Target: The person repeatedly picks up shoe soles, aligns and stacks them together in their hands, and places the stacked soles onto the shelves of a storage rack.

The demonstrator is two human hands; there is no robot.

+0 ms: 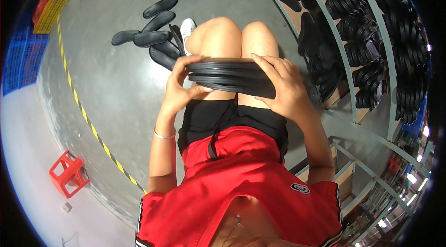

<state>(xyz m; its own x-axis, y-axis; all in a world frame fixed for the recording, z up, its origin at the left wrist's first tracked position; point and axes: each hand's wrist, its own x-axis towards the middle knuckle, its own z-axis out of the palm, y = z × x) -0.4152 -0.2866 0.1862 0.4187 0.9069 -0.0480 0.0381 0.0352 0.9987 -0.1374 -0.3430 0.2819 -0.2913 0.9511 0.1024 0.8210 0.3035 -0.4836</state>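
Note:
A stack of black shoe soles lies sideways across the space above my thighs, held between both hands. My left hand grips its left end, thumb below and fingers over the top edge. At the other end my right hand clasps the stack the same way, fingers above and thumb beneath. The soles are pressed together, with a narrow gap between upper and lower layers at the left end. Beyond my left hand, several loose black soles lie scattered on the grey floor, some overlapping near my white shoe.
To the right, metal shelving holds many bundles of black soles. A red plastic stool stands at the left, past a yellow and black floor line. Yellow and blue crates stand at the far left.

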